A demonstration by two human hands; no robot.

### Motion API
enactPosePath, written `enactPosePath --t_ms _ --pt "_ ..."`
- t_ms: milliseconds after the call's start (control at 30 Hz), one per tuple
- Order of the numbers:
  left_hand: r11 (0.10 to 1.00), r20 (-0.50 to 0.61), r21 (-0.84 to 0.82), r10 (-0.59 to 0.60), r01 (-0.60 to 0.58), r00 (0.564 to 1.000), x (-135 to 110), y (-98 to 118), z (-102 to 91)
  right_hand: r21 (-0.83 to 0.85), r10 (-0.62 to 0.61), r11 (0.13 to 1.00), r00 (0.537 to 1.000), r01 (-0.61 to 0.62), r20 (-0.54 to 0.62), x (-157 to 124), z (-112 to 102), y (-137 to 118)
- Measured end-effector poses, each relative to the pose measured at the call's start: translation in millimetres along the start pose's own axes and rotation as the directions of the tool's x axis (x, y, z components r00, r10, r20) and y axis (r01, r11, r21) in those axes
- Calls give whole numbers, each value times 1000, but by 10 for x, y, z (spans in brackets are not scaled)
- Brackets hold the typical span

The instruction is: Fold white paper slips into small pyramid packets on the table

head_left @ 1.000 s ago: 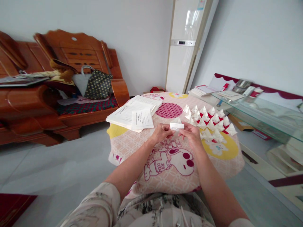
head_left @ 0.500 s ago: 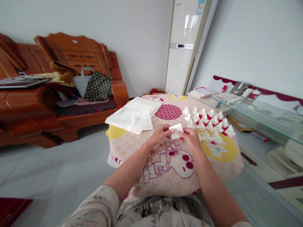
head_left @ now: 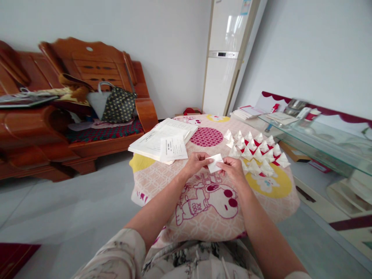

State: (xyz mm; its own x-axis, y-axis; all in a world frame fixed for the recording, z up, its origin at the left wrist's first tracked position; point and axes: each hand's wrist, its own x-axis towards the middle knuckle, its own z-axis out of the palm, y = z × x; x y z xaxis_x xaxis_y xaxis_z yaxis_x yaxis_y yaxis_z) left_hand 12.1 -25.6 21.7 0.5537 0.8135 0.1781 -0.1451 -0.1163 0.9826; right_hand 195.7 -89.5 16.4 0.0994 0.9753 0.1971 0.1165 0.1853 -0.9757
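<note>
Our left hand [head_left: 198, 162] and right hand [head_left: 231, 168] pinch opposite edges of the paper [head_left: 215, 162] over the worktop [head_left: 157, 176], probably to keep it flat; sheets [head_left: 154, 141] lie beyond the left hand, while folded pieces [head_left: 264, 147] sit in rows beside the right, seemingly grouped to save room.

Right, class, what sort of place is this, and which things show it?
Probably a home living room: there's a wooden sofa, what looks like a floor-standing air conditioner, and a cartoon-print tablecloth.
</note>
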Motion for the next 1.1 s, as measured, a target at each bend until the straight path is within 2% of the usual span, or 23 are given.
enactPosePath --t_ms 200,467,567,700,800,933,1100 --pt "999 -34 17 46 -45 998 -6 23 4 -62 37 998 995 -31 94 -21 17 -44" --pt "998 -71 -2 64 -64 995 -28 67 44 -90 42 995 992 -31 118 -23 24 -27" --pt "996 -125 22 90 -88 988 -26 59 53 -25 10 1000 997 -8 82 -5 38 -4" --pt "992 -169 61 123 -114 978 -9 23 49 98 -44 994 999 47 -31 16 58 16" --pt "978 -205 125 193 -170 960 -1 9 41 95 -71 992 994 79 -86 21 62 35" --pt "955 -181 190 264 -229 948 -7 25 43 64 -97 992 989 104 -110 22 62 57" --pt "967 -140 126 240 -223 961 -9 6 56 35 -116 992 986 121 -123 16 64 43"
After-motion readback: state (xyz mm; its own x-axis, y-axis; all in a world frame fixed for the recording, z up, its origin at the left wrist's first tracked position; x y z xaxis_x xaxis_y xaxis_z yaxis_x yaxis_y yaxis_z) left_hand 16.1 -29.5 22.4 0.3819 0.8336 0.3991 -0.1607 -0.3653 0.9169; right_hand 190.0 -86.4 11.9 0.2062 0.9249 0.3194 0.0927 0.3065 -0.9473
